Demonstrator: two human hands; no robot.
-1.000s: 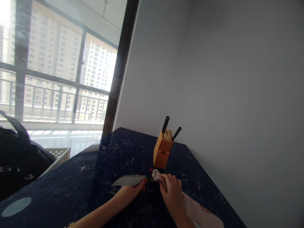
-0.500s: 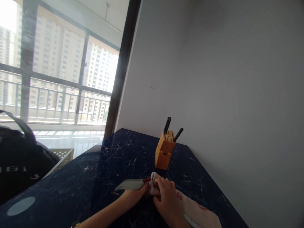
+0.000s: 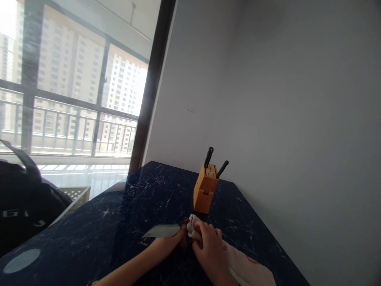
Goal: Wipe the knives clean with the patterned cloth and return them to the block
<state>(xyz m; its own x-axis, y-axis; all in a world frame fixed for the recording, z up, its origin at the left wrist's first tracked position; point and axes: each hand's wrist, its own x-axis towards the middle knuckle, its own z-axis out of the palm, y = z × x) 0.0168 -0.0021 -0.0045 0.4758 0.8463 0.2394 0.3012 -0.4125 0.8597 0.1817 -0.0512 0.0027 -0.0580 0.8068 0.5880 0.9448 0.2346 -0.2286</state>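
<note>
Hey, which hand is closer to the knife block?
The right hand is nearer, gripping a cloth just in front of the knife block. The left hand, holding a knife, is farther off, to the block's left.

Legible marks, logged from my remote view: one item only. Well left of the left hand (image 3: 165,242), on the side of the black bag (image 3: 20,198), runs a line of white lettering (image 3: 10,213). I make out a "G" at its start; the rest is too small and blurred to read. Just beside the right hand (image 3: 210,254), the white cloth (image 3: 247,268) carries small red marks. I cannot tell whether they are print or stains, and I can read no characters in them.
</note>
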